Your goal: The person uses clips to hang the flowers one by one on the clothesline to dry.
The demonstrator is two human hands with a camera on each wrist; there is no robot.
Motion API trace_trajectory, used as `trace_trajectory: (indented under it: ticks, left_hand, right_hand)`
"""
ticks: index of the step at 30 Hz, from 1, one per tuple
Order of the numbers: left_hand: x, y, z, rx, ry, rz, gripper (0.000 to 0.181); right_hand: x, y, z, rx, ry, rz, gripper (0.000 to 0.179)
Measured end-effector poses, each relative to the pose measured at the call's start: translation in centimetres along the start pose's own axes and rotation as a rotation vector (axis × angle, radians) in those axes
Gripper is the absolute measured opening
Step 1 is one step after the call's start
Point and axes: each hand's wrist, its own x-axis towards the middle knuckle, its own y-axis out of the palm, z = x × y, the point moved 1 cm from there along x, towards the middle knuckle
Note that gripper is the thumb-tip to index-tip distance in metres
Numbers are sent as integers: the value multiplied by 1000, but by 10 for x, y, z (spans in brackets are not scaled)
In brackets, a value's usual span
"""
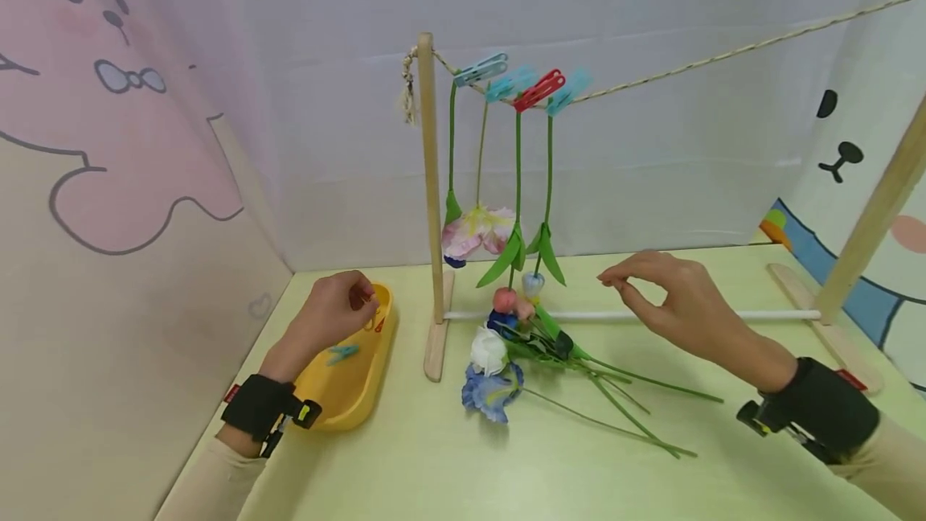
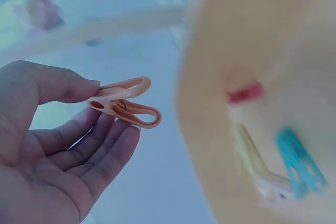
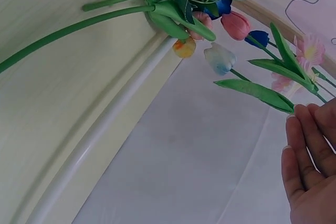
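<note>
My left hand (image 1: pixel 334 310) is above the near rim of the yellow tray (image 1: pixel 389 344). In the left wrist view it pinches an orange clothespin (image 2: pixel 111 97) between thumb and fingers, the pin's looped ends pointing away from the palm. My right hand (image 1: pixel 680 296) hovers right of the hanging flowers with nothing in it, its fingers loosely extended and thumb near them. Nearest to it is a light blue tulip (image 1: pixel 533 286) hanging head down from the rope (image 1: pixel 680 69). A red clothespin (image 1: pixel 539 90) and several blue ones grip the stems of the hanging flowers.
Loose flowers lie on the table under the hanging ones, among them a white bloom (image 1: pixel 489 350) and a blue-violet one (image 1: pixel 492 394). A wooden post (image 1: pixel 430 183) and a white rod (image 1: pixel 651 315) form the stand. A blue clothespin (image 1: pixel 343 353) lies in the tray.
</note>
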Motion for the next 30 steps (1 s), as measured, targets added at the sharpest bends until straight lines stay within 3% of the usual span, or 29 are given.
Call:
trace_trajectory:
  ticks: [6, 14, 22, 30]
  left_hand:
    - [-2, -4, -45, -124, 80, -46, 11]
    - [-4, 7, -88, -326, 151, -70, 12]
    - [-5, 24, -124, -555, 140, -32, 12]
    - [-9, 22, -158, -702, 150, -14, 13]
  right_hand:
    - [6, 5, 11, 41, -7, 20, 27]
    - [9, 18, 28, 117, 22, 65, 24]
    - [9, 34, 41, 202, 0, 90, 23]
    - [9, 48, 52, 322, 17, 162, 23]
